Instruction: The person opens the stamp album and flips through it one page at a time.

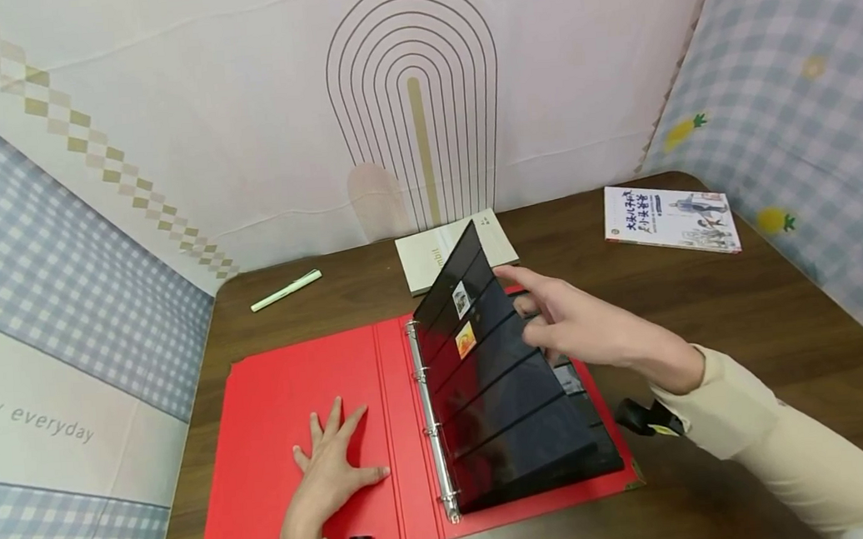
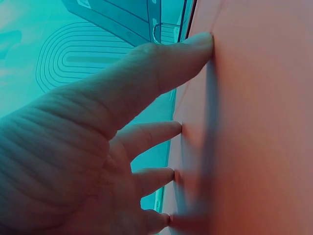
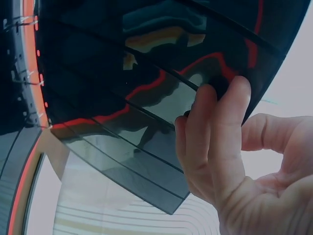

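Note:
A red ring binder (image 1: 318, 361), a stamp album, lies spread on the table. Its black pocket page (image 1: 516, 397) stands tilted up from the metal rings (image 1: 429, 420), with two small stamps (image 1: 466, 340) in its strips. The right hand (image 1: 585, 317) is at the page's raised outer edge, its fingertips at that edge. Seen from the right wrist, fingers (image 3: 227, 122) lie against the glossy page (image 3: 98, 88); the thumb tip is hidden. On the bare red cover the left hand (image 1: 329, 473) rests spread, its fingertips touching the cover (image 2: 264, 127) in the left wrist view.
Behind the raised page lies a pale book (image 1: 419, 262), partly covered by it. A light green pen (image 1: 286, 290) is at the back left, and a white illustrated book (image 1: 668, 218) at the back right. Patterned cloth walls (image 1: 264, 131) border the brown table (image 1: 548, 219).

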`<action>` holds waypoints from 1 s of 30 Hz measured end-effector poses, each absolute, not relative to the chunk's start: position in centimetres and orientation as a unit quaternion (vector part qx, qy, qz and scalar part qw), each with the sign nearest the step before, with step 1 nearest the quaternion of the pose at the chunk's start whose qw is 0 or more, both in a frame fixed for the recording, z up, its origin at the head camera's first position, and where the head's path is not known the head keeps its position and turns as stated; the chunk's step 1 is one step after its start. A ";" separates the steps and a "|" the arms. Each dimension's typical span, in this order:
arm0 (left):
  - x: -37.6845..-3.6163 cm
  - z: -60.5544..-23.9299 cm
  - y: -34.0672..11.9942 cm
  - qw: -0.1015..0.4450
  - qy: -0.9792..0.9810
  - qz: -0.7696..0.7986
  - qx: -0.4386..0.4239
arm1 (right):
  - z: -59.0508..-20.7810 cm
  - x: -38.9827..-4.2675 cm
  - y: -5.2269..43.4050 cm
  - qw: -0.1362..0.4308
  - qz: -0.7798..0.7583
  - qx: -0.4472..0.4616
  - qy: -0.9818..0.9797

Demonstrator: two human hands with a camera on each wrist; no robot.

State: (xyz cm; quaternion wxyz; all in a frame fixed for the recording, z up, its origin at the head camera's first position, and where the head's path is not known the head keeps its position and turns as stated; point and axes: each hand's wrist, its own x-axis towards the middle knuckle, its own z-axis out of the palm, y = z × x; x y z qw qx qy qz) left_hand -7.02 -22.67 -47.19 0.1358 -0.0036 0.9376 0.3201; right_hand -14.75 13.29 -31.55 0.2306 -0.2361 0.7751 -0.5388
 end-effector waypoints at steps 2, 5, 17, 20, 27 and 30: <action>-7.0 -47.2 -22.7 0.136 0.938 0.320 -0.004 | -31.3 -14.6 12.9 0.231 -0.541 -0.235 0.774; -7.0 -47.2 -22.7 0.136 0.937 0.322 -0.004 | -30.9 -14.6 12.3 0.230 -0.543 -0.233 0.773; -7.0 -47.2 -22.7 0.138 0.937 0.320 -0.003 | -30.6 -14.6 9.8 0.217 -0.534 -0.262 0.774; -7.0 -47.2 -22.7 0.138 0.937 0.320 -0.003 | -30.4 -14.5 9.3 0.218 -0.529 -0.266 0.776; -7.0 -47.1 -22.8 0.136 0.938 0.319 -0.001 | -30.1 -14.2 8.3 0.225 -0.515 -0.268 0.783; -7.0 -47.2 -22.8 0.137 0.938 0.318 -0.001 | -30.1 -14.2 8.0 0.228 -0.517 -0.270 0.780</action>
